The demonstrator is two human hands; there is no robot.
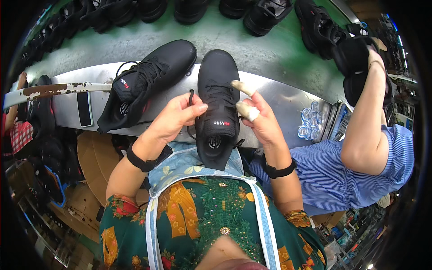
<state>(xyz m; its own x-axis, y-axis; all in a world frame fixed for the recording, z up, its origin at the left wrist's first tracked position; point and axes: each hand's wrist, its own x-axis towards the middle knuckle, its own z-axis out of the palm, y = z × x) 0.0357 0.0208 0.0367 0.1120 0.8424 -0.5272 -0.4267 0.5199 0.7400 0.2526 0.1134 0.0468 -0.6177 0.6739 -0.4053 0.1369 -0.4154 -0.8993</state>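
In front of me a black sneaker (219,74) lies with its toe pointing away and its heel near my apron. My left hand (173,118) is at its left side, thumb and finger pinched on a black shoelace (191,96) that loops up from the shoe. My right hand (262,118) is at the shoe's right side, with pale finger covers on thumb and forefinger. Those two fingertips are apart beside the lacing, and I see no lace between them. Left of it rests a second black sneaker (148,81), laced, its toe angled to the far right.
The shoes lie on a metal ledge (288,96) beside a green conveyor belt (270,56) lined with several black shoes. A phone (84,109), a worn metal bar (58,90) and clear-blue round pieces (309,120) are nearby. At right, a co-worker's arm (366,121) holds black shoes.
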